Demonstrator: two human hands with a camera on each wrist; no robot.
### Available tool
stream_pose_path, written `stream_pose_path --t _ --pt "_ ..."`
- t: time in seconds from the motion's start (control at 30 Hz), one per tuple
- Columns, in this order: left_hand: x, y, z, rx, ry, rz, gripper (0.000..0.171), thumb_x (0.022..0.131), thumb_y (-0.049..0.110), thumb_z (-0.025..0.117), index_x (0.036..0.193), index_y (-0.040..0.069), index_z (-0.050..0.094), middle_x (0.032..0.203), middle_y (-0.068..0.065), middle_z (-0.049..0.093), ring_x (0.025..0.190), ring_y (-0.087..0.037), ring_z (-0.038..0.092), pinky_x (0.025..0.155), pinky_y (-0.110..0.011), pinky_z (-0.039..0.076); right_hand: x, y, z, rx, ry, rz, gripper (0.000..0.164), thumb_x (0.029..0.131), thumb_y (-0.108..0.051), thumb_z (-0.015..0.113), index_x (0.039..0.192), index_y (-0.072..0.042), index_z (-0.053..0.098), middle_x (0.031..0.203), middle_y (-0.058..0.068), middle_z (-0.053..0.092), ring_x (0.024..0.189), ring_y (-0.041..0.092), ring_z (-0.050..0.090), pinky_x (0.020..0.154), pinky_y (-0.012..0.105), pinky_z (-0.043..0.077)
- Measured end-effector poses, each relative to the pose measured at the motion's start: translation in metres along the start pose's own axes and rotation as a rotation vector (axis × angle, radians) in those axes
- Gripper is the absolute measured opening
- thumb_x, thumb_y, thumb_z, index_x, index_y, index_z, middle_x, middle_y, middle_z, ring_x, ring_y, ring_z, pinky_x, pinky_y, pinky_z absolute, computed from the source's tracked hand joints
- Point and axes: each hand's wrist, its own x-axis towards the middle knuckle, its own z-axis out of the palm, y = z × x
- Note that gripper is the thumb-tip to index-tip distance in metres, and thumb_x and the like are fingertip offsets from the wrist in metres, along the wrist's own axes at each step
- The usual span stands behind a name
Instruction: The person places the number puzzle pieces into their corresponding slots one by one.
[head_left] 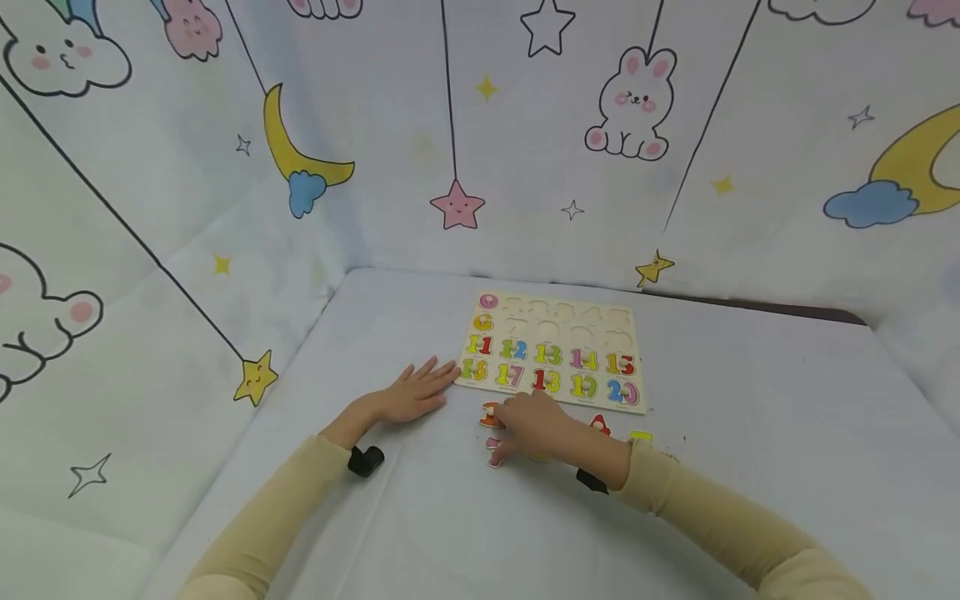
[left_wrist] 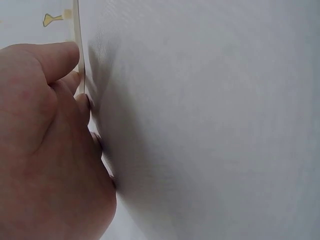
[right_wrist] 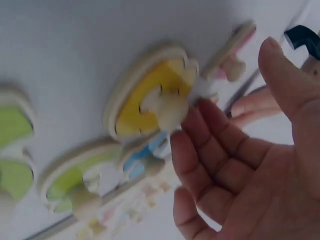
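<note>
A wooden number puzzle board [head_left: 564,398] lies on the table, its lower two rows filled with coloured numbers. My left hand [head_left: 415,392] rests flat beside it, fingertips at the board's left edge; the left wrist view shows that hand [left_wrist: 45,135] from the side. Below the board, my right hand [head_left: 536,425] hovers over loose pieces, near an orange number piece [head_left: 489,414] and a pink piece [head_left: 493,452]. In the right wrist view, the fingers of this hand [right_wrist: 245,170] are by the knob of a yellow piece [right_wrist: 135,112], with the thumb apart from them.
Loose green [right_wrist: 65,182] and blue [right_wrist: 137,162] pieces lie around the yellow one. A red piece [head_left: 599,423] and a yellow-green piece [head_left: 641,436] sit right of the right hand. Behind the table hangs a cartoon-printed cloth [head_left: 390,108].
</note>
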Motion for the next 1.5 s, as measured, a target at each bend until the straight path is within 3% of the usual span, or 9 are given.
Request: stream_pose_path --t 0.1,0.17,0.37,0.47,0.7,0.87,1.03,1.27,1.5 --pt "0.001 0.000 -0.001 0.000 0.000 0.006 0.054 0.103 0.027 0.034 0.150 0.009 0.015 0.155 -0.009 0.008 0.139 -0.034 -0.005 0.104 -0.058 -0.002 0.001 -0.002 0.007 -0.065 -0.011 0.020 0.060 0.065 -0.060 0.076 0.102 -0.014 0.064 0.086 -0.004 0.058 0.086 0.018 0.053 0.086 0.041 0.041" --pt "0.001 -0.001 -0.001 -0.007 0.003 0.013 0.054 0.103 0.026 0.034 0.150 0.008 0.016 0.155 -0.010 0.009 0.138 -0.035 -0.005 0.104 -0.059 -0.002 0.002 -0.003 0.010 -0.081 -0.009 0.026 0.059 0.065 -0.058 0.077 0.102 -0.013 0.064 0.090 -0.002 0.060 0.091 0.020 0.054 0.091 0.044 0.039" --pt "0.002 -0.001 -0.001 -0.009 0.007 0.008 0.054 0.103 0.027 0.035 0.150 0.007 0.017 0.155 -0.012 0.010 0.139 -0.035 -0.004 0.103 -0.059 -0.002 0.000 -0.008 0.015 -0.075 0.008 0.011 0.040 0.070 -0.050 0.077 0.090 -0.018 0.064 0.082 -0.006 0.055 0.084 0.016 0.050 0.083 0.038 0.040" --pt "0.002 0.000 -0.001 -0.001 0.003 0.000 0.054 0.103 0.027 0.035 0.150 0.008 0.017 0.155 -0.010 0.009 0.139 -0.034 -0.005 0.104 -0.058 -0.002 -0.003 -0.009 0.014 -0.046 0.025 -0.004 0.041 0.072 -0.047 0.078 0.095 -0.018 0.061 0.080 -0.008 0.054 0.080 0.014 0.051 0.080 0.035 0.041" --pt "0.001 -0.003 0.000 -0.027 0.002 -0.005 0.055 0.103 0.029 0.035 0.151 0.010 0.016 0.155 -0.008 0.008 0.139 -0.032 -0.006 0.104 -0.058 -0.004 -0.010 -0.013 0.011 0.137 0.098 -0.119 0.029 0.078 -0.026 0.077 0.086 -0.017 0.051 0.064 -0.012 0.047 0.056 0.008 0.045 0.052 0.023 0.037" --pt "0.001 -0.003 0.000 -0.026 -0.004 -0.003 0.054 0.103 0.028 0.034 0.151 0.010 0.016 0.155 -0.009 0.008 0.139 -0.033 -0.006 0.104 -0.058 -0.004 -0.006 0.002 0.007 0.300 0.098 -0.221 0.016 0.086 -0.012 0.069 0.086 -0.016 0.054 0.072 -0.012 0.054 0.062 0.006 0.048 0.055 0.021 0.042" --pt "0.001 -0.002 0.000 -0.026 0.001 -0.001 0.054 0.103 0.028 0.034 0.151 0.009 0.016 0.155 -0.009 0.008 0.139 -0.033 -0.006 0.104 -0.058 -0.004 0.007 0.028 -0.006 0.495 0.132 -0.142 0.007 0.088 -0.005 0.065 0.084 -0.009 0.061 0.075 -0.003 0.060 0.065 0.010 0.053 0.060 0.025 0.046" --pt "0.002 -0.003 0.001 -0.016 -0.024 0.003 0.055 0.103 0.030 0.033 0.151 0.010 0.014 0.155 -0.008 0.006 0.139 -0.032 -0.008 0.104 -0.057 -0.004 0.011 0.031 -0.001 0.422 0.040 -0.148 0.005 0.087 -0.020 0.069 0.087 -0.017 0.064 0.073 -0.012 0.055 0.069 0.009 0.051 0.063 0.024 0.045" --pt "0.003 -0.006 0.000 -0.001 -0.009 -0.006 0.056 0.103 0.032 0.033 0.151 0.012 0.014 0.155 -0.007 0.006 0.139 -0.031 -0.008 0.104 -0.057 -0.004 0.015 0.023 0.008 0.348 0.044 -0.125 0.014 0.083 -0.029 0.073 0.089 -0.019 0.064 0.073 -0.014 0.054 0.069 0.008 0.050 0.063 0.024 0.044"
